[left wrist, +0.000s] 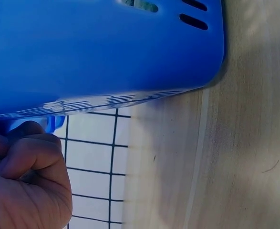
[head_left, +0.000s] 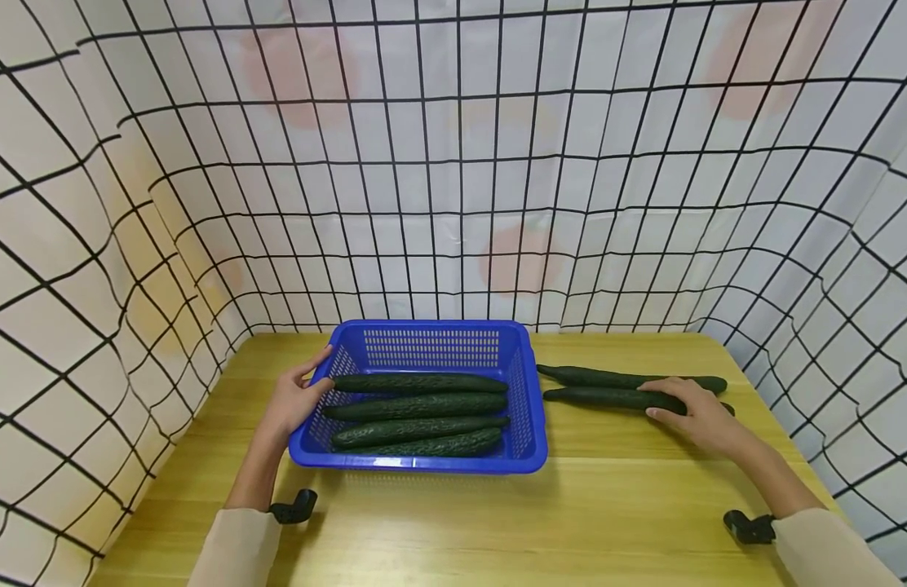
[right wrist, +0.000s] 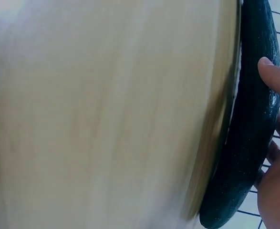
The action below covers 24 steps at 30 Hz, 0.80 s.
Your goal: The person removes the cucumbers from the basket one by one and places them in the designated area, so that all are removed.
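Observation:
My left hand [head_left: 295,399] grips the left rim of a blue plastic basket [head_left: 530,399], and the left wrist view shows its fingers curled at the basket wall [left wrist: 106,47]. Several dark green cucumbers [head_left: 424,405] lie side by side in the basket, pointing left to right. Right of the basket, my right hand [head_left: 692,414] holds a cucumber [head_left: 608,398] near its right end, with the thumb on the near side and the fingers across it. That cucumber [right wrist: 252,114] appears large in the right wrist view. Just behind it another cucumber [head_left: 593,377] lies on the table.
The wooden table [head_left: 453,530] carries the basket and the loose cucumbers. White sheeting with a black grid net [head_left: 461,187] rises behind the table and on both sides. Small black devices [head_left: 295,507] sit at both wrists, beside the beige sleeves.

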Each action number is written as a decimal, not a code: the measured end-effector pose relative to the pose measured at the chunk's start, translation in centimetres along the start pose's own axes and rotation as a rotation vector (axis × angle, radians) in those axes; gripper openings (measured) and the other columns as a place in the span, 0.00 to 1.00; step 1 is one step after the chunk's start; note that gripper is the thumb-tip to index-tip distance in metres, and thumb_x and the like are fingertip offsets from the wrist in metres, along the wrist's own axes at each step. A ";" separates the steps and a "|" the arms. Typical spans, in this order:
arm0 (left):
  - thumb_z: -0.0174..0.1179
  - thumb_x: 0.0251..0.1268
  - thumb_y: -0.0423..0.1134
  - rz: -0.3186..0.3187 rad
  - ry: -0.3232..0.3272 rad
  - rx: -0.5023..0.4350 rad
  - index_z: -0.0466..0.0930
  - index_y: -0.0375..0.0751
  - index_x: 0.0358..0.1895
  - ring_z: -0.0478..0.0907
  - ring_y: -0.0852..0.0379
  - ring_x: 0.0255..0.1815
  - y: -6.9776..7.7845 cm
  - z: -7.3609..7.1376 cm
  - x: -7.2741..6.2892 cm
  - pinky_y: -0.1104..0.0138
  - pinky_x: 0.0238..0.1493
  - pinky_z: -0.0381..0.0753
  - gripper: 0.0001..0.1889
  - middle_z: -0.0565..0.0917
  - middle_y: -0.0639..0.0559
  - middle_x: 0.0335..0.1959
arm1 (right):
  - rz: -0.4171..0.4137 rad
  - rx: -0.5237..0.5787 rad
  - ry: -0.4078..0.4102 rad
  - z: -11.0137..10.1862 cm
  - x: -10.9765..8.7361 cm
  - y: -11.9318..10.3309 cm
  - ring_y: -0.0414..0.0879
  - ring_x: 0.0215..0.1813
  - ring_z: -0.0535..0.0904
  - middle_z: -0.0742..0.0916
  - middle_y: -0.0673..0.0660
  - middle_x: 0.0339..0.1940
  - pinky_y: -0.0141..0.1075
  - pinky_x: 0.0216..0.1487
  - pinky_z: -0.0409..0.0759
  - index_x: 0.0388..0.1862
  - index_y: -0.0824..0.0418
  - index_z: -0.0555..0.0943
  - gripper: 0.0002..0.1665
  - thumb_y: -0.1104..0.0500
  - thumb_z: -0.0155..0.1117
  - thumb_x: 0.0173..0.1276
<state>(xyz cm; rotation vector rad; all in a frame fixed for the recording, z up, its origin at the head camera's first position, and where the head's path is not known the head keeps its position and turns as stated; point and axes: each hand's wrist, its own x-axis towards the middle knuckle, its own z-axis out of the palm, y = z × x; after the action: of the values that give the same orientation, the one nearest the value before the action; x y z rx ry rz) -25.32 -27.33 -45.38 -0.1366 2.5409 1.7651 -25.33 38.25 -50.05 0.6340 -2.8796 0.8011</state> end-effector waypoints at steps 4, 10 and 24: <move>0.57 0.72 0.37 0.003 0.002 -0.005 0.64 0.63 0.79 0.87 0.51 0.30 0.0 -0.1 0.0 0.55 0.31 0.90 0.34 0.82 0.26 0.59 | -0.012 -0.052 0.004 0.2 0.2 0.0 0.71 0.67 0.69 0.81 0.66 0.66 0.72 0.61 0.63 0.67 0.55 0.79 0.25 0.52 0.66 0.74; 0.57 0.72 0.38 -0.002 0.005 -0.003 0.64 0.65 0.79 0.87 0.51 0.32 -0.1 -0.1 0.0 0.55 0.32 0.90 0.34 0.81 0.27 0.60 | -0.021 -0.123 0.015 0.5 0.4 -0.5 0.71 0.65 0.70 0.82 0.67 0.64 0.74 0.60 0.61 0.65 0.56 0.81 0.25 0.52 0.68 0.72; 0.58 0.73 0.38 0.000 -0.010 -0.025 0.63 0.63 0.80 0.88 0.51 0.30 0.0 -0.1 -0.1 0.55 0.31 0.90 0.34 0.82 0.26 0.58 | -0.032 -0.035 -0.003 -0.5 2.3 -2.3 0.60 0.60 0.79 0.83 0.61 0.62 0.61 0.58 0.78 0.66 0.59 0.79 0.25 0.50 0.64 0.76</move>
<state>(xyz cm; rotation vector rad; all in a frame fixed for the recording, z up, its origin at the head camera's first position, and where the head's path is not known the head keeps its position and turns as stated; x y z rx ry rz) -25.23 -27.40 -45.30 -0.1282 2.5129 1.7937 -26.48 35.84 -48.05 0.6766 -2.8713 0.7441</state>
